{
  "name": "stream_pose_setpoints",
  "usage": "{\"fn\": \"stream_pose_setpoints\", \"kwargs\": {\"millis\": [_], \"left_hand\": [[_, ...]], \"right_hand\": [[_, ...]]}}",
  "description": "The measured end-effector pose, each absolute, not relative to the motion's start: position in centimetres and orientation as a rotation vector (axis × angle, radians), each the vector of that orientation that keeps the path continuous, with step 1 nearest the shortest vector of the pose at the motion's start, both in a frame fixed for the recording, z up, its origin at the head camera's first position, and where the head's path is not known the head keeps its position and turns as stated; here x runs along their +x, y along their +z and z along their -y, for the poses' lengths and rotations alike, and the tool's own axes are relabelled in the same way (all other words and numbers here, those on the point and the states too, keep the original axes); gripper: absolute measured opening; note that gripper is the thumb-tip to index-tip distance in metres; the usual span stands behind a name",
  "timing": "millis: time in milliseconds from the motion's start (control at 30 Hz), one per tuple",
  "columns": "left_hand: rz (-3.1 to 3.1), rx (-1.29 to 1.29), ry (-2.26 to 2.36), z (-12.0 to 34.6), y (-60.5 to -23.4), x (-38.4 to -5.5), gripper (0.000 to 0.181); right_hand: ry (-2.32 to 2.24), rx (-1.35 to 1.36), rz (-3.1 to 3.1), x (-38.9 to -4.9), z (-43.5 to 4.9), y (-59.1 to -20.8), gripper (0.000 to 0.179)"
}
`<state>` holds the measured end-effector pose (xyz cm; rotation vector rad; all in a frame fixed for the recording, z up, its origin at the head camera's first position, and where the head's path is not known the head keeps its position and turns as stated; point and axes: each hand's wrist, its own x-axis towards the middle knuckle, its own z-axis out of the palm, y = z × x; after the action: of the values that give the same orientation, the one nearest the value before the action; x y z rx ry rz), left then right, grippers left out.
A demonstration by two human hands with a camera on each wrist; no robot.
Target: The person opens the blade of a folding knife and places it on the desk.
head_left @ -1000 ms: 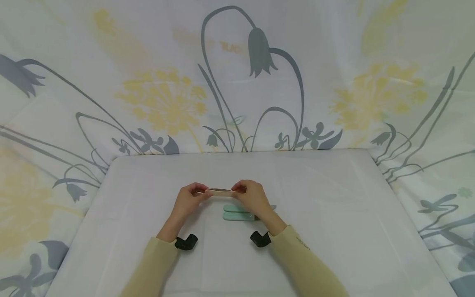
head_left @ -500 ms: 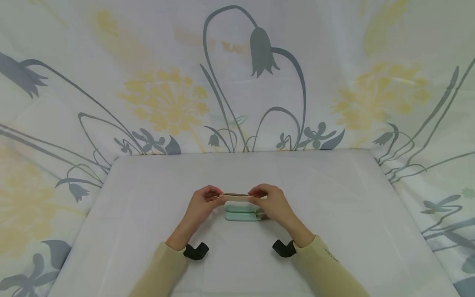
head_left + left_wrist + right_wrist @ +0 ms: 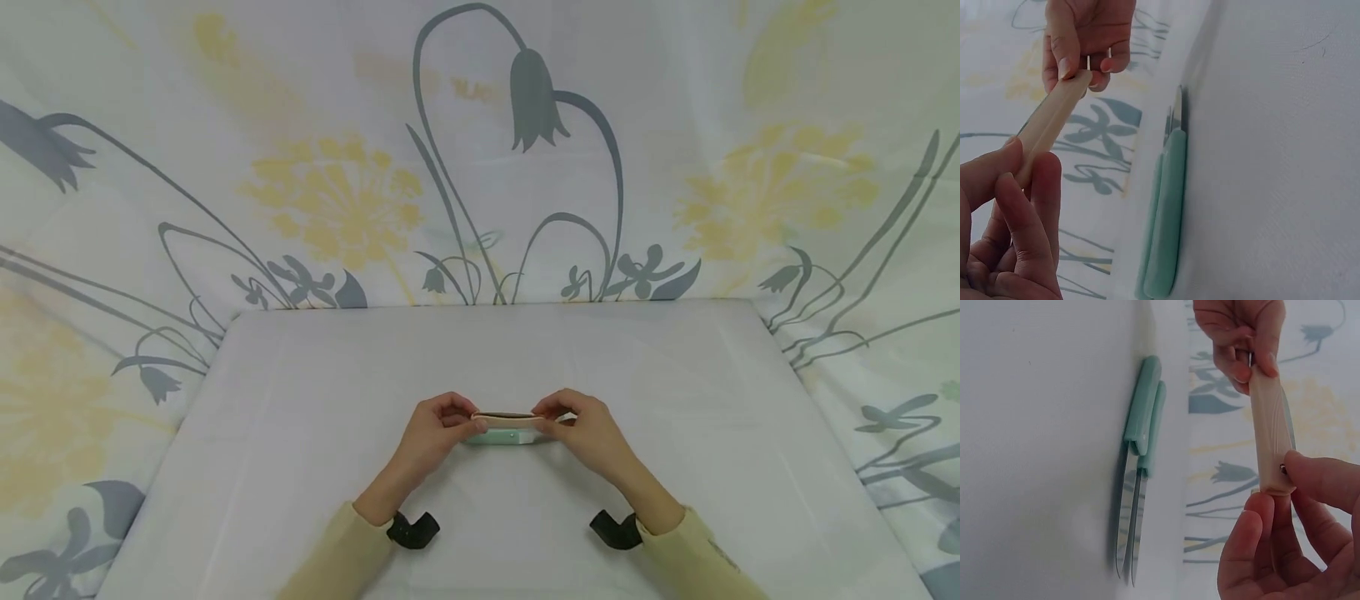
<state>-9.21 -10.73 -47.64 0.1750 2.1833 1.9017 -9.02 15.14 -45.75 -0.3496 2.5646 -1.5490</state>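
Note:
A pale, wood-coloured folding knife [image 3: 507,422] spans the space between both hands, long side across. Its blade lies folded along the handle, a thin silvery strip beside it in the right wrist view; a small dark rivet marks the end by the right thumb. My left hand [image 3: 429,435] pinches the left end between thumb and fingers. The other end is pinched by my right hand [image 3: 594,433]. Close beneath, two mint-green-handled knives [image 3: 1144,419] lie side by side on the table, blades pointing to the right; in the head view the folding knife partly hides them.
A white cloth covers the table [image 3: 300,367]. Behind it and at both sides hangs a curtain [image 3: 645,192] printed with grey and yellow flowers. A black wrist mount [image 3: 414,531] sits at the left cuff, another black mount [image 3: 617,531] at the right.
Both hands have moved right and nearer to the body, carrying the folding knife until it overlaps the green-handled knives in the head view. The grip at each end stays.

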Motion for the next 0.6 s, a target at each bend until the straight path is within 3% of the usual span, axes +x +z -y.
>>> {"fn": "stream_pose_setpoints", "kwargs": {"millis": [333,600], "left_hand": [[-2.171,0.206,1.883,9.9,-47.6,-8.7,0.022],[-2.169,0.216,1.861,9.3,-47.0,-8.5,0.017]], "right_hand": [[-1.558,-0.535,-2.522,-9.1,-14.9,-46.3,0.028],[-1.583,-0.641,-2.487,-9.4,-13.2,-46.2,0.017]]}}
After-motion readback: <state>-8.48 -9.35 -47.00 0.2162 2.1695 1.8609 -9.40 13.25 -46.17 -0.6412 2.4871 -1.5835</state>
